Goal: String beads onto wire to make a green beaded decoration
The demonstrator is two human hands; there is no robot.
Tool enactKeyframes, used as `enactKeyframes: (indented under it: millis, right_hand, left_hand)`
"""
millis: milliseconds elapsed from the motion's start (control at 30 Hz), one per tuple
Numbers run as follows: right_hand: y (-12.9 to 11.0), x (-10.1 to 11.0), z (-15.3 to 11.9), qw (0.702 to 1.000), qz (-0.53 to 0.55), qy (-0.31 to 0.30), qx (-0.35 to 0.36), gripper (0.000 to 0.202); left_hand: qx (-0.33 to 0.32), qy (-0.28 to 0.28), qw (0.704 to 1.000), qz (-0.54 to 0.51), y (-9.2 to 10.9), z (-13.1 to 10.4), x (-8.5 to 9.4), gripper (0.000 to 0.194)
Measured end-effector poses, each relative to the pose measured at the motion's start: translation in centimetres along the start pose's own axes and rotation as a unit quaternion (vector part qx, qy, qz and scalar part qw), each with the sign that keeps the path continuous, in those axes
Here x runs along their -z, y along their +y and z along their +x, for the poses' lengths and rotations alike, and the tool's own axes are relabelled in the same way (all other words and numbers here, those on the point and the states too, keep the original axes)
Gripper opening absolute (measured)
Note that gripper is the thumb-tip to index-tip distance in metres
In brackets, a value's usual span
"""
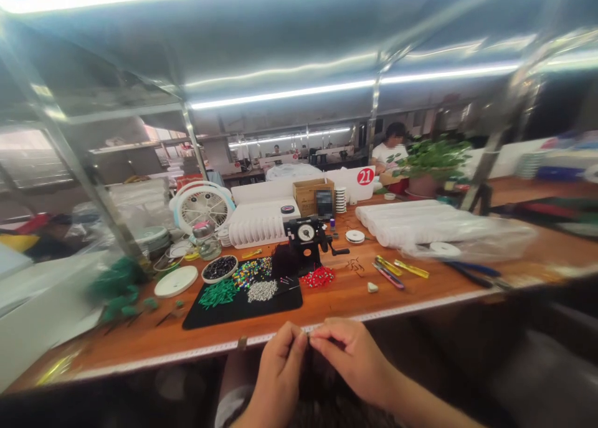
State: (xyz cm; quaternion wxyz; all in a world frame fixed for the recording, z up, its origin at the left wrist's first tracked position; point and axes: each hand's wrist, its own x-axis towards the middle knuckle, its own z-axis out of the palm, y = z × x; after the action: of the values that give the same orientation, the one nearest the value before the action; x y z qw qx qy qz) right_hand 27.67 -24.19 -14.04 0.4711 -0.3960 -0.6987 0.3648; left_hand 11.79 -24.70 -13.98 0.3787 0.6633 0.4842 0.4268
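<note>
My left hand [283, 361] and my right hand [348, 356] meet just in front of the table's front edge, fingertips pinched close together. Something tiny and dark shows between them, too small to make out. Beyond them lies a black mat [243, 306] with green pieces [218, 294], silvery pieces [262, 291] and multicoloured beads [252, 272]. A round dish of black pieces [219, 268] rests at the mat's back left corner. Red pieces [318, 276] lie beside the mat, in front of a black crank device with a dial [306, 232].
White lid [176, 281], glass jar [206, 241] and fan [203, 209] stand left. Yellow-handled tools [411, 268], a pink cutter [390, 276], pliers [474, 272] and wrapped white rolls [420, 225] lie right. A person [390, 147] sits behind, near a potted plant [432, 160].
</note>
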Motion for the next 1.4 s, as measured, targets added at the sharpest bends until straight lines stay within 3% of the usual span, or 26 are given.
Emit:
enactKeyframes:
  millis: [200, 467, 733, 967, 1233, 1400]
  right_hand:
    - [0.0, 0.3, -0.4, 1.000, 0.013, -0.007, -0.024, 0.012]
    - [0.0, 0.3, -0.2, 0.999, -0.038, -0.016, 0.011, 0.023]
    - [0.5, -0.2, -0.1, 0.996, -0.072, -0.012, 0.046, 0.028]
    - [0.7, 0.2, -0.5, 0.997, -0.049, -0.023, 0.059, 0.017]
    - [1.1, 0.1, -0.4, 0.977, -0.175, -0.017, 0.123, 0.022]
    - [1.5, -0.3, -0.3, 0.974, -0.183, -0.016, 0.132, 0.023]
  left_hand:
    - [0.025, -0.002, 0.999, -0.039, 0.6, 0.1, 0.1, 0.040]
    - [0.059, -0.010, 0.991, -0.117, 0.3, 0.2, 0.0, 0.043]
    - [0.174, -0.033, 0.939, -0.294, 0.7, 0.3, -0.7, 0.044]
    - [0.176, -0.040, 0.936, -0.301, 0.6, 0.3, -0.3, 0.045]
    - [0.221, -0.035, 0.916, -0.334, 1.7, 0.2, -0.3, 0.043]
    - [0.226, -0.038, 0.912, -0.341, 1.2, 0.4, -0.3, 0.044]
